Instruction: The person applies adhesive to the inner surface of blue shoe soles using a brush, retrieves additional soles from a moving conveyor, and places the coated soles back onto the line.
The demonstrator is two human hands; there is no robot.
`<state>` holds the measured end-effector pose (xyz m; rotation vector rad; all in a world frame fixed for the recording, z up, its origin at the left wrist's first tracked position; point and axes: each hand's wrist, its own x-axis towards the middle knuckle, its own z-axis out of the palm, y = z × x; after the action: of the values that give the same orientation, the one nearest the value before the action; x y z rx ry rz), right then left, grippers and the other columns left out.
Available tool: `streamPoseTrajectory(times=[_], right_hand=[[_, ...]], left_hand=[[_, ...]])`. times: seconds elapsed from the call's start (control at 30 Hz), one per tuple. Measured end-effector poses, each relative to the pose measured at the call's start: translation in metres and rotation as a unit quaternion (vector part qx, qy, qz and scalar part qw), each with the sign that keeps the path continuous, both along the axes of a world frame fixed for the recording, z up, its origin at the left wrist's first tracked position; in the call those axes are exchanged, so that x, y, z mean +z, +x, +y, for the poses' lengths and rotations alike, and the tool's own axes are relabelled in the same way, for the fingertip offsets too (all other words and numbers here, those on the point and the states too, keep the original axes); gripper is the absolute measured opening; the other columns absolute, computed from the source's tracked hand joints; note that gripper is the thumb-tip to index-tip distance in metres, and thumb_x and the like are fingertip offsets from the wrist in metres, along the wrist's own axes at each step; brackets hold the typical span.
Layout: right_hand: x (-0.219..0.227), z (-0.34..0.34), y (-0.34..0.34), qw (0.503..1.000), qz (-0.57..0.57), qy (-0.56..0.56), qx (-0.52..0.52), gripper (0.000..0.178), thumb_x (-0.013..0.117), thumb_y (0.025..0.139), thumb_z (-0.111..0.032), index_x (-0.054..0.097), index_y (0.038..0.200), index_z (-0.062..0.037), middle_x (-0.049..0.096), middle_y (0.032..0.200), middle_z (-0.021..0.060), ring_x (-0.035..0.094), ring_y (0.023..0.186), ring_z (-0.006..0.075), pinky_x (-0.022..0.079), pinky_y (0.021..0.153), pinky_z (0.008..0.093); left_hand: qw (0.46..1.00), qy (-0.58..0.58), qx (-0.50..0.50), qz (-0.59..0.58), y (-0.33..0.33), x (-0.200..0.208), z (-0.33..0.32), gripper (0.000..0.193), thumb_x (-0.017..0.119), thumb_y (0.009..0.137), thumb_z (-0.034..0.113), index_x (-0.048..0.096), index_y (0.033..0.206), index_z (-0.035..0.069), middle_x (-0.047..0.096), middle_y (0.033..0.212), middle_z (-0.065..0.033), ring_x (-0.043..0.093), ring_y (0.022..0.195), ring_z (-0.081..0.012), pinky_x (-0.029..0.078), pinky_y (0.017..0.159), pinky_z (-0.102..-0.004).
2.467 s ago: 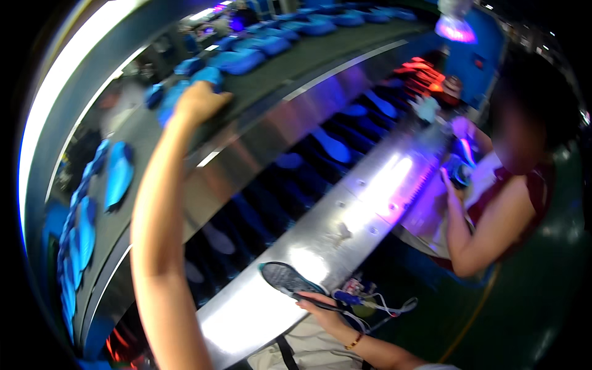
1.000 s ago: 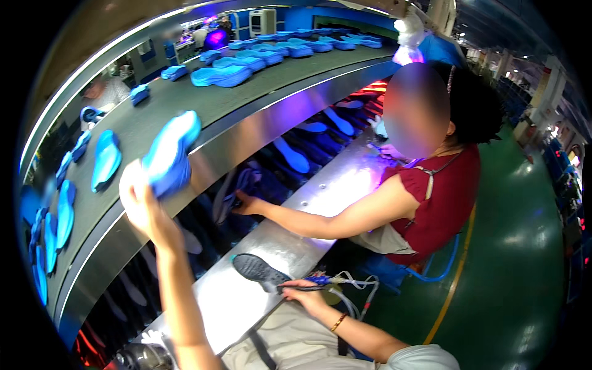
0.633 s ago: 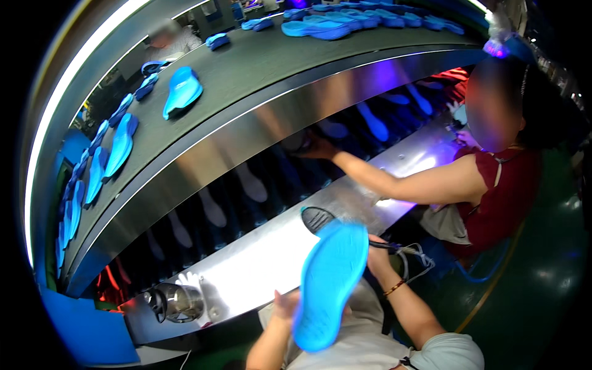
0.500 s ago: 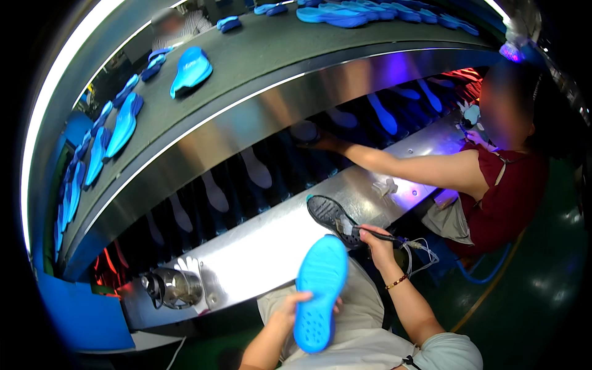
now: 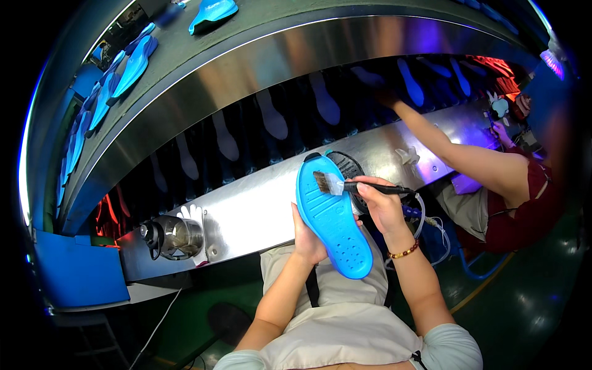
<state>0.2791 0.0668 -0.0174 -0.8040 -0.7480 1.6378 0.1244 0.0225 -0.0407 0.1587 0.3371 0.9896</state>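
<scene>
My left hand (image 5: 307, 239) is closed round the edge of a blue shoe sole (image 5: 338, 231), held tilted above my lap with its grooved, hole-dotted face toward me. In my right hand (image 5: 382, 206) is a brush (image 5: 353, 187) with a black handle, gripped like a pen. Its brown bristles lie over the upper part of the blue sole and seem to touch it. White tubing (image 5: 421, 216) trails from the handle's end. Behind the blue sole, a black sole (image 5: 346, 164) on the metal ledge is partly hidden.
Pale soles (image 5: 274, 120) pass along a dark slot beyond the metal ledge (image 5: 259, 219). A bottle (image 5: 176, 237) and white glove (image 5: 194, 216) lie at the left. On the right, a co-worker's arm (image 5: 444, 142) reaches into the slot. Blue soles (image 5: 132, 68) ride the upper belt.
My left hand has raised the blue sole and tipped its top leftward. My right hand has brought the brush from the black sole onto the blue one. The view has shifted.
</scene>
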Motion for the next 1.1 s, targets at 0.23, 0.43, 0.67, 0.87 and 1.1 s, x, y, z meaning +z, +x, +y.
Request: streamPoseTrajectory(times=[0.23, 0.43, 0.67, 0.87, 1.1], right_hand=[[0.011, 0.015, -0.003, 0.994, -0.112, -0.005, -0.017, 0.021, 0.059, 0.076, -0.004, 0.058, 0.095, 0.0051, 0.061, 0.088, 0.0117, 0.057, 0.081, 0.0143, 0.044, 0.076, 0.0247], [0.022, 0.003, -0.038, 0.917, -0.361, 0.164, -0.043, 0.015, 0.063, 0.072, -0.003, 0.062, 0.086, 0.0011, 0.063, 0.082, 0.0083, 0.059, 0.075, 0.0117, 0.046, 0.068, 0.0228], [0.01, -0.033, -0.034, 0.837, -0.432, 0.337, -0.005, 0.017, 0.066, 0.065, -0.003, 0.063, 0.082, -0.0009, 0.064, 0.085, 0.0132, 0.062, 0.08, 0.025, 0.048, 0.073, 0.0321], [0.041, -0.037, 0.014, 0.844, -0.401, 0.235, 0.268, 0.018, 0.068, 0.066, -0.006, 0.064, 0.083, -0.0004, 0.064, 0.083, 0.0118, 0.062, 0.079, 0.0193, 0.049, 0.071, 0.0275], [0.062, -0.007, -0.002, 0.94, -0.296, 0.152, 0.073, 0.014, 0.064, 0.073, -0.007, 0.064, 0.085, 0.0001, 0.063, 0.073, 0.0071, 0.058, 0.069, 0.0092, 0.047, 0.064, 0.0222]], left_hand=[[1.0, -0.017, 0.015, 0.0, 0.011, 0.002, -0.004, 0.095, 0.003, 0.071, 0.076, 0.038, 0.122, 0.004, 0.053, 0.105, -0.0212, 0.054, 0.094, -0.033, 0.041, 0.086, -0.0457], [0.982, -0.085, 0.146, 0.082, 0.024, -0.017, 0.0, 0.07, 0.017, 0.082, 0.064, 0.034, 0.127, 0.013, 0.039, 0.127, -0.0072, 0.038, 0.116, -0.0243, 0.03, 0.098, -0.0358], [0.959, -0.116, 0.229, 0.122, 0.004, -0.028, 0.013, 0.075, 0.018, 0.079, 0.068, 0.041, 0.119, 0.009, 0.052, 0.108, -0.0122, 0.05, 0.098, -0.027, 0.038, 0.089, -0.0395], [0.991, -0.007, 0.097, 0.088, -0.026, -0.008, 0.004, 0.082, 0.014, 0.076, 0.072, 0.042, 0.119, 0.007, 0.053, 0.105, -0.0178, 0.053, 0.094, -0.0308, 0.043, 0.082, -0.0448], [0.996, -0.044, 0.067, 0.035, 0.016, 0.023, 0.001, 0.083, 0.017, 0.076, 0.072, 0.033, 0.127, 0.009, 0.043, 0.121, -0.0157, 0.047, 0.106, -0.0295, 0.04, 0.089, -0.0447]])
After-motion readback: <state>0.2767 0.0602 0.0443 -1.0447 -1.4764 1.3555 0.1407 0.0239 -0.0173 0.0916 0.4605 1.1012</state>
